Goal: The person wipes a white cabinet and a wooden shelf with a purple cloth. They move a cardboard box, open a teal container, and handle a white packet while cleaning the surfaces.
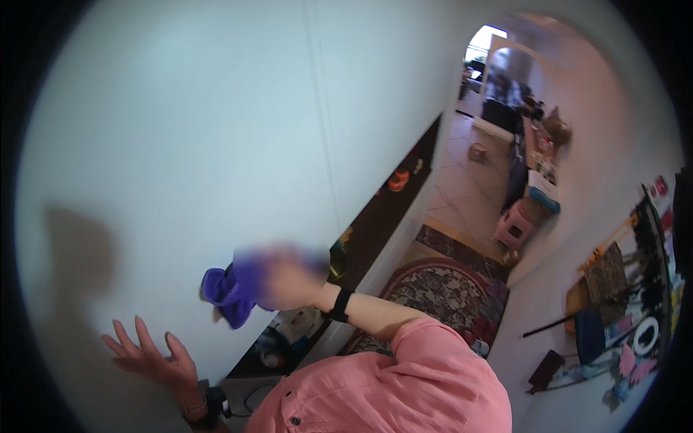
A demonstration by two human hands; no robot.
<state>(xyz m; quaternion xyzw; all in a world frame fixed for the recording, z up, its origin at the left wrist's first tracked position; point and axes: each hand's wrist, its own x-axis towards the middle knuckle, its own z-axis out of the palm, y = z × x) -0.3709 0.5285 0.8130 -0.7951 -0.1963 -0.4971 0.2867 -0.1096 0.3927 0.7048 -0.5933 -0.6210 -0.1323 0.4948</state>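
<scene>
A purple cloth [230, 297] lies against the large white panel [189, 135] in front of me. My right hand [289, 284] presses on this cloth and grips it; a blurred patch hides most of the fingers. Lower left, my left hand [151, 352] is raised beside the white panel, fingers spread and nothing in it. Whether its fingertips touch the surface I cannot tell. Dark bands circle both wrists. Below the panel's slanting lower edge runs a dark recessed shelf [379, 216] holding an orange-red object [398, 180] and other items.
A patterned rug [433, 292] covers the floor on the right, with shoes [479, 338] at its edge. Beyond it stands a pink plastic stool [514, 224] in a tiled passage [460, 178]. Bags [590, 335] and small items hang from a rack along the right wall.
</scene>
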